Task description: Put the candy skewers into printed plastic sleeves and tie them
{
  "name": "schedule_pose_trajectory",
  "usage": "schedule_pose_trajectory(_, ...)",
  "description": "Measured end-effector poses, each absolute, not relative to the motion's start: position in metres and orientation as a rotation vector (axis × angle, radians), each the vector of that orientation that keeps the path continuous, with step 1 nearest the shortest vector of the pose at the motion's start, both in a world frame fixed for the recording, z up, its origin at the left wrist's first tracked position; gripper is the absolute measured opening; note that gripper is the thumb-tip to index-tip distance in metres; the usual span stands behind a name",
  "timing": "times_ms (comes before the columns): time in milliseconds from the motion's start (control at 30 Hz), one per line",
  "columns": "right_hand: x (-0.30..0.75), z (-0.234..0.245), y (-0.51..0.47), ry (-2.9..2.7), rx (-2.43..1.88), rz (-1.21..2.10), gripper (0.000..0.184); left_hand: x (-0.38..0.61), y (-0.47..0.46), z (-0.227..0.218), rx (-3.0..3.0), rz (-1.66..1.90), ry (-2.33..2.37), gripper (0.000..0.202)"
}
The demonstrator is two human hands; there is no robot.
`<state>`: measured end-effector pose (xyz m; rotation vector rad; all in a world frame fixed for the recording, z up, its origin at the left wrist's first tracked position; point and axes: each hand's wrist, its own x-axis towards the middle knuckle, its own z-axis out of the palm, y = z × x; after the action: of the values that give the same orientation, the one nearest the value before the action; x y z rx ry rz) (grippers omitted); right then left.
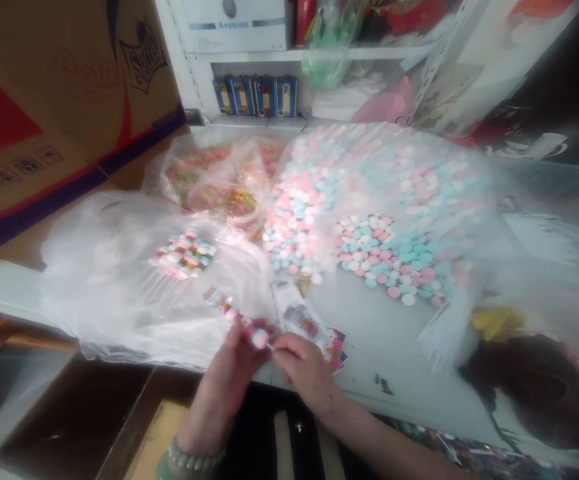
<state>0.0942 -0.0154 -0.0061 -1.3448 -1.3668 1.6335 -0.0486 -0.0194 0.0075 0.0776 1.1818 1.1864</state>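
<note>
Both my hands meet at the front edge of the table around a candy skewer [258,335] with pink and white pieces, partly inside a printed clear wrapper [218,299]. My left hand [228,370] is closed round the wrapped candies. Just right of it, my right hand [305,367] pinches the thin white stick at the skewer's lower end. Beyond them lie printed wrappers [297,313], flat on the table. To the left, a pile of candy skewers [184,255] rests on clear plastic, sticks pointing toward me. Loose pink, white and blue candies [389,257] spill from a large clear bag [369,150].
A bag of orange and green sweets [219,180] lies at the back. Thin white sticks [444,337] are bundled at the right. A big cardboard box [69,87] stands left; white shelves [249,57] rise behind. The table's front edge [394,397] runs near my forearms.
</note>
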Motion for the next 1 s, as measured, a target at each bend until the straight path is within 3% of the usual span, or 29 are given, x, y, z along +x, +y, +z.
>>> schedule_pose_trajectory(333,0.094,-0.017,-0.019,-1.57,-1.244,1.33,0.018,-0.043,-0.023,0.006,0.167,1.053,1.218,0.045)
schedule_pose_trajectory(433,0.097,-0.017,-0.019,-1.563,-1.239,1.336,0.017,-0.052,-0.022,0.008,0.157,1.096,1.087,0.03)
schedule_pose_trajectory(567,0.099,-0.016,-0.02,-1.613,-1.297,1.341,0.015,-0.07,-0.016,0.01,0.092,1.307,0.964,0.033)
schedule_pose_trajectory(700,0.097,-0.016,-0.02,-1.617,-1.311,1.354,0.015,-0.068,-0.01,0.013,-0.048,1.366,1.045,0.019)
schedule_pose_trajectory(1000,0.099,-0.016,-0.02,-1.602,-1.296,1.367,0.015,-0.054,-0.006,0.017,-0.12,1.438,1.037,0.032)
